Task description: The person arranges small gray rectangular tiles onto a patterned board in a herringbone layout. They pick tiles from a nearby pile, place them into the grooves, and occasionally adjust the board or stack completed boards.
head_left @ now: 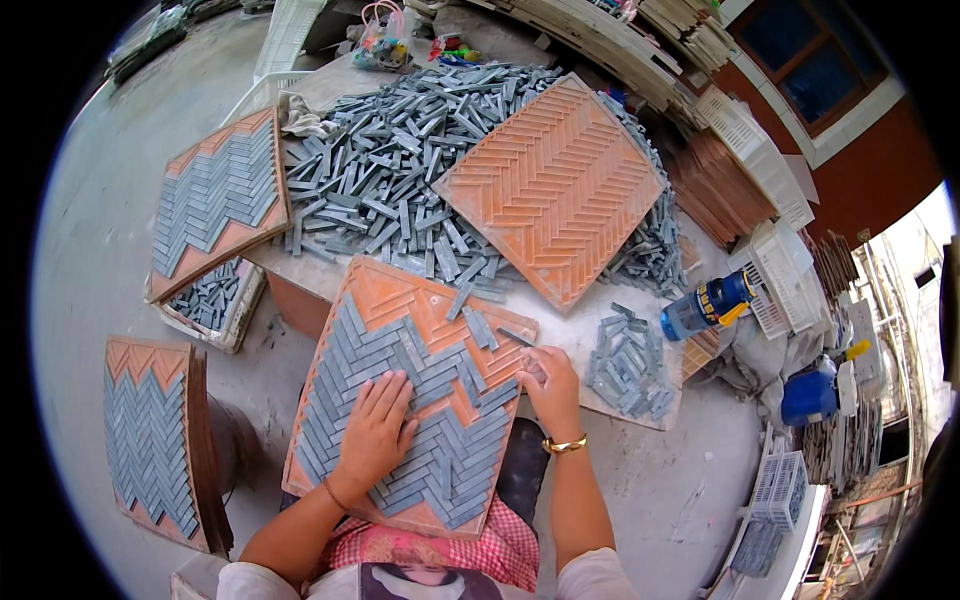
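Note:
An orange herringbone tray (pixel 470 360) rests slanted across my lap and against the table edge, much of it filled with grey stone strips (pixel 350 365). My left hand (pixel 377 425) lies flat on the laid strips, fingers stretched out. At the tray's right edge my right hand (pixel 548 382) is closed, with a thin grey stone strip (pixel 516 338) at its fingertips. Loose strips (pixel 480 328) lie on the tray's upper part, where orange slots show. Some orange slots also show between the two hands.
A large heap of grey strips (pixel 400 160) covers the table behind, with an orange tray (pixel 560 190) leaning on it. A smaller pile (pixel 630 365) and a blue bottle (pixel 705 305) are at right. Filled trays (pixel 150 440) stack at left, below another filled tray (pixel 220 200).

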Available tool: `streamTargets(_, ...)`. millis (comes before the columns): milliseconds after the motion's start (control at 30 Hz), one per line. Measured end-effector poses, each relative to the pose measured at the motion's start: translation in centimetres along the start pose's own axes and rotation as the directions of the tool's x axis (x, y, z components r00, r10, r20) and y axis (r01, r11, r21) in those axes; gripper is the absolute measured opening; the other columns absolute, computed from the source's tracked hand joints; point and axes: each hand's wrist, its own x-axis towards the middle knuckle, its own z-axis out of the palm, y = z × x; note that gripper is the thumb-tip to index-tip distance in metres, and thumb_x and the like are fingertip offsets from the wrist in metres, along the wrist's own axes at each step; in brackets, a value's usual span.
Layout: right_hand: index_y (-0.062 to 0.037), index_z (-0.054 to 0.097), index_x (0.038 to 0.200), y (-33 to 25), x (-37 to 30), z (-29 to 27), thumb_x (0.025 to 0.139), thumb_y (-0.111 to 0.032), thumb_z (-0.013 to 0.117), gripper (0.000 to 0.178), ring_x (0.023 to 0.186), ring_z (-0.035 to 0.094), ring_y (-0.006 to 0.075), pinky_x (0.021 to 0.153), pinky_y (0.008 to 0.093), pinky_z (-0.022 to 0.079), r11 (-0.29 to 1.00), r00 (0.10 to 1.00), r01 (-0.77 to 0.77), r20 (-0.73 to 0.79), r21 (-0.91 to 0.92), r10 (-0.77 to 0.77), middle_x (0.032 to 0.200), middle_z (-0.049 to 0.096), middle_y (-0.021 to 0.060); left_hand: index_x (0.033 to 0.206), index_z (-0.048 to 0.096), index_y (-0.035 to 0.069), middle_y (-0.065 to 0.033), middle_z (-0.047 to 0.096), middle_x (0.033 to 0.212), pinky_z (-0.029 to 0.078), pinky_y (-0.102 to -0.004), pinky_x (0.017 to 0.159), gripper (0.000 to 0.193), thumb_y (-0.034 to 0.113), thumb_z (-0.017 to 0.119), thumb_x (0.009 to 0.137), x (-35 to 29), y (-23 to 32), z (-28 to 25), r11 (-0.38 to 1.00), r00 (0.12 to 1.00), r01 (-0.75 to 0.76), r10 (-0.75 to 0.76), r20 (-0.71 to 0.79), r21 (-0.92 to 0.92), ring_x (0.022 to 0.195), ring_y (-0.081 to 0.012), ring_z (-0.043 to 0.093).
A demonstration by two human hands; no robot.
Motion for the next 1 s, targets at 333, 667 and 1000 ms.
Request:
streamTargets(333,-0.0066,0.057,0.104,-1.5,0.0,-1.3,0.066,-0.001,0.067,0.039,0.091,0.057,0.0295,0.073,0.0375,0.05,0.814,0.803,0.525,0.46,-0.246,-0.379,0.1,0.055,0.0091,0.128,0.049,-0.001,-0.0156,0.047,0.137,0.03,-0.0449,0.109,0.052,0.018,0.063,0.082,0.1,0.0,0.0,1.0,1.0,0.002,-0.002,0.017,0.004,0.129,-0.0301,0.043)
streamTargets(667,-0.0057,0.056,0.098,-1.2,2.0,-2.1,0.068,-0.003,0.068,0.032,0.089,0.057,0.0287,0.071,0.0375,0.05,0.807,0.794,0.55,0.433,-0.215,-0.426,0.097,0.055,0.0083,0.128,0.049,-0.002,-0.016,0.047,0.137,0.03,-0.0453,0.109,0.052,0.017,0.063,0.082,0.2,0.0,0.1,1.0,1.0,0.003,-0.003,0.02,0.019,0.129,-0.0305,0.043)
streamTargets(1000,-0.0079,0.063,0.093,-1.2,-0.7,-2.1,0.071,-0.007,0.07,0.023,0.083,0.059,0.025,0.067,0.0338,0.05,0.86,0.758,0.505,0.514,-0.074,-0.401,0.088,0.058,0.0047,0.128,0.049,-0.001,-0.0156,0.046,0.137,0.031,-0.0454,0.109,0.051,0.017,0.062,0.082,0.2,0.2,-0.1,1.0,0.999,0.012,-0.013,0.029,0.015,0.129,-0.0308,0.042)
